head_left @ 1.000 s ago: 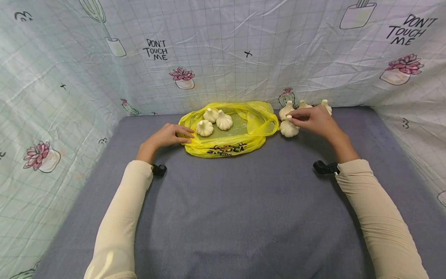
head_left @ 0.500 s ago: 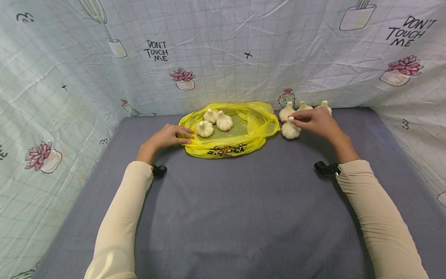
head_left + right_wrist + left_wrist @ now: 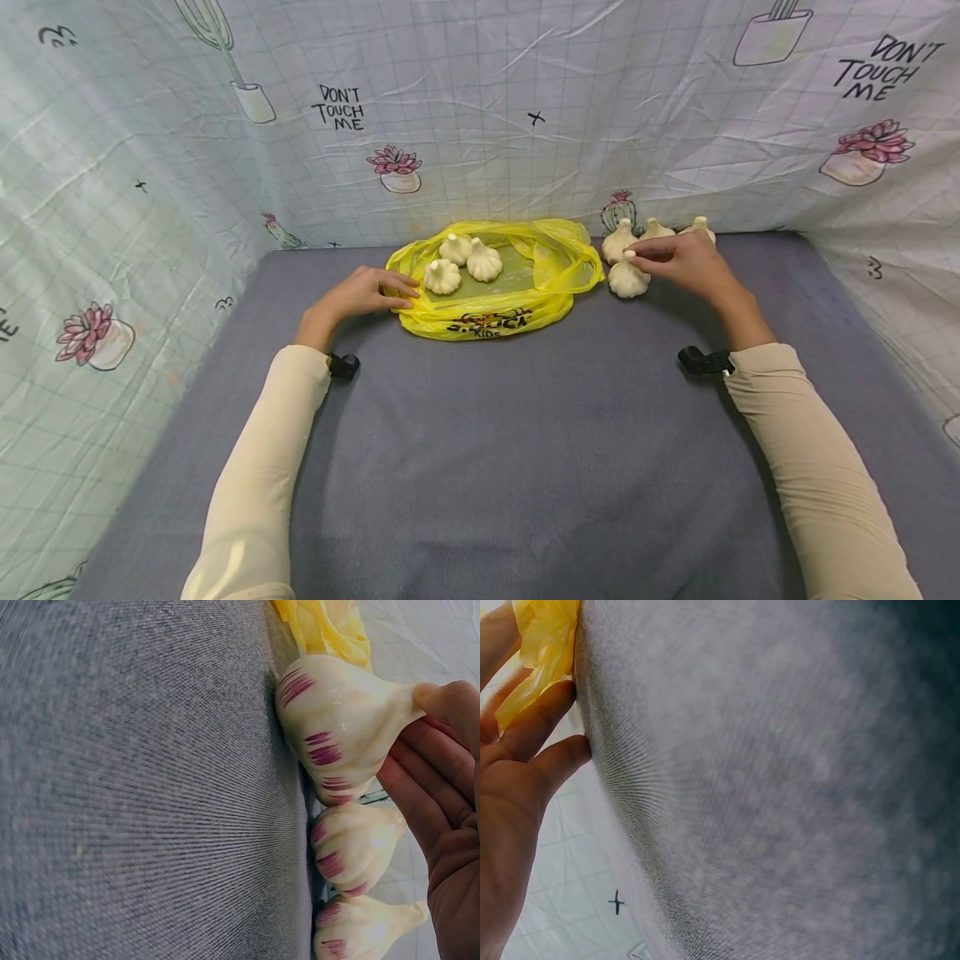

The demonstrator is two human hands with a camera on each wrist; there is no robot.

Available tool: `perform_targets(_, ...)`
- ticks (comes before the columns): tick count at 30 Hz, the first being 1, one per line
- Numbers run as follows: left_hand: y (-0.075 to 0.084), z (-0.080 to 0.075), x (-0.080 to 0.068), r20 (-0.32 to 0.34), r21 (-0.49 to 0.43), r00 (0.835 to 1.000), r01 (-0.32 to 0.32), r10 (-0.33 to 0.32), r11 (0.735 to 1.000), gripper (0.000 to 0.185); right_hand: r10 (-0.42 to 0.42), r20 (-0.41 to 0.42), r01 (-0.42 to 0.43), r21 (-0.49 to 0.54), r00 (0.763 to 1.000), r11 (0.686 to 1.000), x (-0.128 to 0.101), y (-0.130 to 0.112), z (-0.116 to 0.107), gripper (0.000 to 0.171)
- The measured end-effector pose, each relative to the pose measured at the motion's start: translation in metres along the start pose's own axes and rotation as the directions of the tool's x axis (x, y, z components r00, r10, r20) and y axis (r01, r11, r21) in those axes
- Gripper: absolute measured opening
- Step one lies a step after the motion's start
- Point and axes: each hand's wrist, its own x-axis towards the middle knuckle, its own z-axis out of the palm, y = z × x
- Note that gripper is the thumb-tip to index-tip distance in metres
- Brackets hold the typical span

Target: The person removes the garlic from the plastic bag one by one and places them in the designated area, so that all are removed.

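From the head view, a grey felt-like tabletop (image 3: pixel 495 450) is walled on three sides by a pale gridded cloth backdrop (image 3: pixel 480 125) printed with potted cacti and pink succulents. "DON'T TOUCH ME" reads twice on the cloth, up and left of the yellow bag and far to its upper right. The yellow plastic bag (image 3: pixel 495 279) lies flat at the back of the tabletop; black print on its near edge ends in "KIDS", the word above it too creased to read. Three garlic bulbs (image 3: pixel 463 262) sit on the bag. The left hand (image 3: pixel 367 292) rests at the bag's left edge, fingers nearly straight and laid on the plastic. Just right of the bag, the right hand (image 3: pixel 678 258) pinches the stem tip of a garlic bulb (image 3: pixel 627 282) that stands on the tabletop; three more bulbs (image 3: pixel 651 232) stand behind it against the cloth.

The left wrist view shows what the head view cannot: the fingertips (image 3: pixel 536 724) press a fold of the bag (image 3: pixel 544 637) down at the tabletop's surface, with a small black cross on the cloth beyond.

The right wrist view adds purple streaks on the held garlic bulb (image 3: pixel 337 724), invisible from above. Thumb and fingers (image 3: pixel 442 701) close on its pointed stem, the base seemingly touching the felt, with two further bulbs (image 3: pixel 356 847) lined up beyond it, away from the bag (image 3: pixel 326 626).
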Motion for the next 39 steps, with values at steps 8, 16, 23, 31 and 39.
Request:
perform_targets(8,-0.0020,0.0010,0.0012,-0.003,-0.003,1.000,0.018,-0.018,1.000,0.026,-0.001,-0.001,0.001,-0.018,1.000,1.000,0.0019,-0.0027,-0.0010,0.020)
perform_targets(16,0.0006,0.0002,0.0007,-0.001,-0.011,1.000,0.013,-0.013,1.000,0.028,-0.019,-0.019,0.019,-0.005,1.000,1.000,0.0042,-0.0029,-0.0002,0.019)
perform_targets(23,0.0017,0.0001,-0.0003,-0.001,-0.005,1.000,0.012,-0.012,1.000,0.028,-0.003,-0.005,0.004,0.025,1.000,1.000,0.0045,0.0000,0.0043,0.020)
perform_targets(31,0.0001,0.0005,-0.0006,0.002,-0.013,1.000,0.018,-0.018,1.000,0.029,0.033,0.008,-0.033,0.042,0.999,0.999,0.0019,-0.0007,0.0037,0.020)
perform_targets(39,-0.0001,0.0008,0.0000,0.002,-0.004,1.000,0.022,-0.022,1.000,0.028,0.052,0.041,-0.055,0.093,0.998,0.994,0.0001,-0.0035,-0.0018,0.029)
